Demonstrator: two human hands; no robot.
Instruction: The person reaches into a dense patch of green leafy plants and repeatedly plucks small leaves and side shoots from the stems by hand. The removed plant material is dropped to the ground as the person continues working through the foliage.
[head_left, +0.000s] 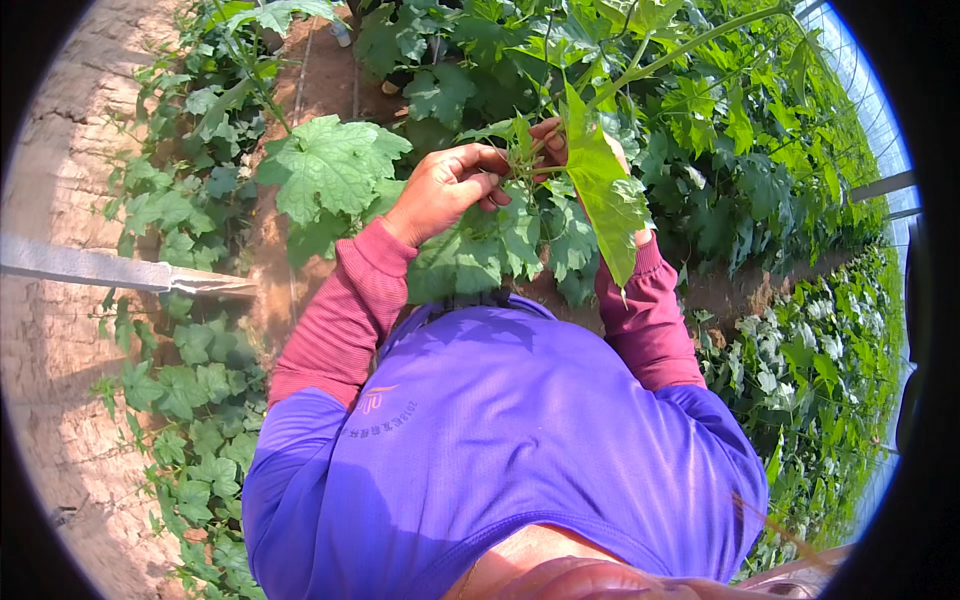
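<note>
My left hand (454, 184) has its thumb and fingers pinched at a thin green shoot (519, 166) of a climbing vine with lobed leaves. Facing it, my right hand (553, 139) has curled fingers around the same vine, close to the shoot. A large sunlit leaf (604, 180) hangs in front of my right hand and covers most of its palm and wrist. From the upper right a thick vine stem (675, 56) slants down to my right hand. Another broad leaf (334, 161) spreads to the left of my left hand.
Dense rows of leafy vines (810, 390) stand at the right and beyond my hands. A cracked earthen wall (75, 337) runs along the left, with a pale beam (90, 266) jutting in front of it. Bare soil (319, 82) and strings show between plants. Clear plastic sheeting (874, 90) curves at the far right.
</note>
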